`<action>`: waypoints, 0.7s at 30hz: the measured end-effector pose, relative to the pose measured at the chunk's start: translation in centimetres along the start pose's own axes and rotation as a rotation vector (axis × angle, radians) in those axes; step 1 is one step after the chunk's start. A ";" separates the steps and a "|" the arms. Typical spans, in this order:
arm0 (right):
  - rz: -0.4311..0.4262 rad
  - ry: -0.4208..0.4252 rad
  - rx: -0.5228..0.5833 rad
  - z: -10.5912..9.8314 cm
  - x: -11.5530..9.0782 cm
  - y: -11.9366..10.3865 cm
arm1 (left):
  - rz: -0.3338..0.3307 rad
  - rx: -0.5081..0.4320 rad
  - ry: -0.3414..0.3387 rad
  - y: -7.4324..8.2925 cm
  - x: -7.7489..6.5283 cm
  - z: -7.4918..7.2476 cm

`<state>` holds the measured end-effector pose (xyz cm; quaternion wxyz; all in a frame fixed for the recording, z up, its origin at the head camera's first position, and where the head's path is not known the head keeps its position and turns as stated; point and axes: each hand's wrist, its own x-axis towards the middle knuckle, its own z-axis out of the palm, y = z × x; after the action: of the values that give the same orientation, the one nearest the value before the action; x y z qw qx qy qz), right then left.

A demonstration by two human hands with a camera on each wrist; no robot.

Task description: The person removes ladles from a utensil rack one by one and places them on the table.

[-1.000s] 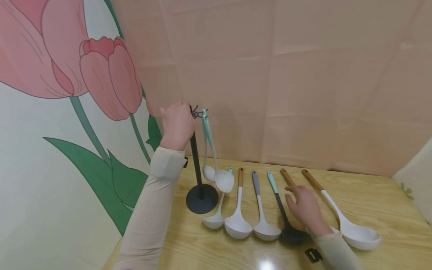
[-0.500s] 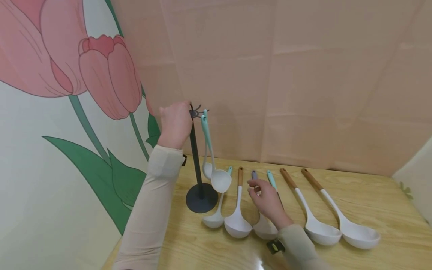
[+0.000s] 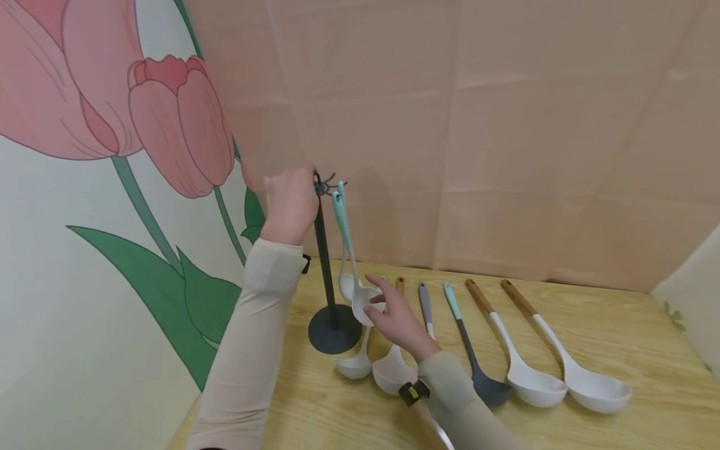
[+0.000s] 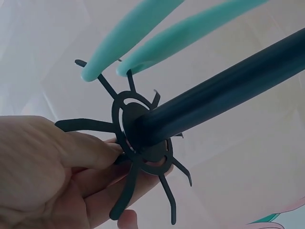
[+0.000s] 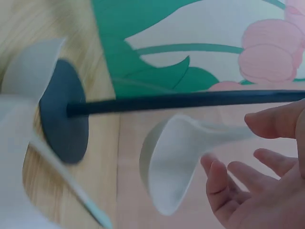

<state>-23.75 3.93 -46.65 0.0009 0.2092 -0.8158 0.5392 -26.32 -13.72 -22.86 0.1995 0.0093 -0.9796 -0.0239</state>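
My left hand (image 3: 289, 206) grips the top of a black utensil stand (image 3: 325, 269). In the left wrist view, its thumb lies on the ring of hooks (image 4: 125, 107) and its fingers curl behind it. Two ladles with turquoise handles hang from neighbouring hooks. The nearer white ladle (image 3: 342, 222) tilts slightly, its bowl low beside the pole; the other ladle (image 3: 345, 286) hangs behind it. My right hand (image 3: 399, 319) is at the nearer ladle's bowl, thumb and fingers spread apart. In the right wrist view, the thumb is close to that ladle's neck (image 5: 224, 133); contact is unclear.
On the wooden table (image 3: 664, 350) lies a row of ladles: a small white ladle (image 3: 354, 367), a wood-handled ladle (image 3: 388, 373), a purple-grey handle (image 3: 424, 303), a black ladle (image 3: 489, 389) and two larger white ladles. A tulip-painted wall (image 3: 140, 312) stands left, a pinkish sheet behind.
My right hand has moved left across the row of ladles to the hanging ladle. The hanging ladles have swung and shifted slightly left. My left hand stays at the stand's top.
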 end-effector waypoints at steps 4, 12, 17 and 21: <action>-0.003 -0.046 0.083 0.6 0.8 -0.6 | 0.007 0.003 -0.007 0.1 -0.1 -0.3; -0.027 -0.079 0.161 1.7 1.5 -0.8 | 0.003 -0.023 -0.030 0.0 -0.1 -0.6; -0.031 -0.083 0.162 2.3 1.6 -0.9 | 0.002 -0.031 -0.033 -0.1 0.0 -0.6; -0.040 -0.054 0.137 2.6 1.7 -0.9 | 0.004 -0.040 -0.028 -0.2 0.0 -0.5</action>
<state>-24.36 0.75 -46.53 -0.0248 0.2394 -0.7724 0.5878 -26.10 -13.90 -22.40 0.1857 0.0032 -0.9816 -0.0431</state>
